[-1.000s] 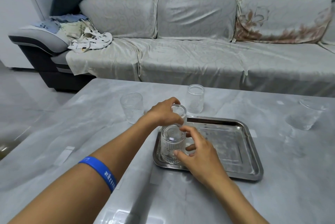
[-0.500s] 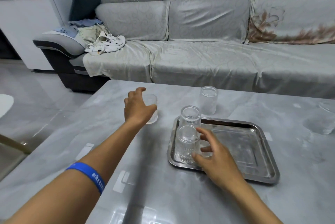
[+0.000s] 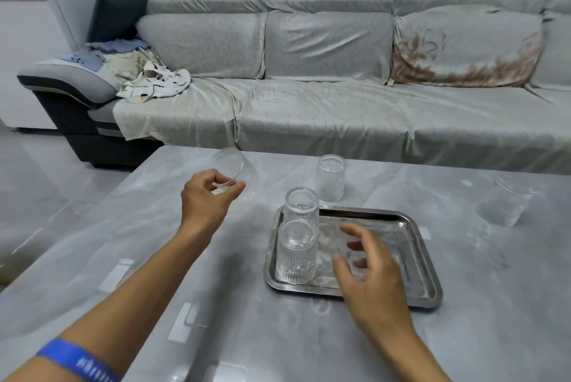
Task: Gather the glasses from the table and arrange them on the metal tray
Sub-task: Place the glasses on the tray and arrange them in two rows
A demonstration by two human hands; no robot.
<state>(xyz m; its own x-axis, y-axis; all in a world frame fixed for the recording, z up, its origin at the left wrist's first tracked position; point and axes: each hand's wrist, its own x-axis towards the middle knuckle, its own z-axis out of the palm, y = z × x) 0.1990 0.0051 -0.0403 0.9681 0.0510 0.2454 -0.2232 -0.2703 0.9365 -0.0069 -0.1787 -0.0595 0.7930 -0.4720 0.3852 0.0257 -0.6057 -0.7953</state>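
Left hand [image 3: 205, 196] is up over the grey worktop [image 3: 154, 258], fingers pinched on a clear glass [image 3: 233, 170] that is tipped on its side and lifted off the surface. Right hand [image 3: 367, 270] hangs over the near edge of the metal tray [image 3: 423, 258], fingers spread and gripping nothing (it's blurred). Two ribbed glasses [image 3: 298, 245] stand at the tray's left end, one behind the other. A frosted glass [image 3: 330, 177] stands upright just beyond the tray, and another glass [image 3: 506, 205] sits far right, well apart.
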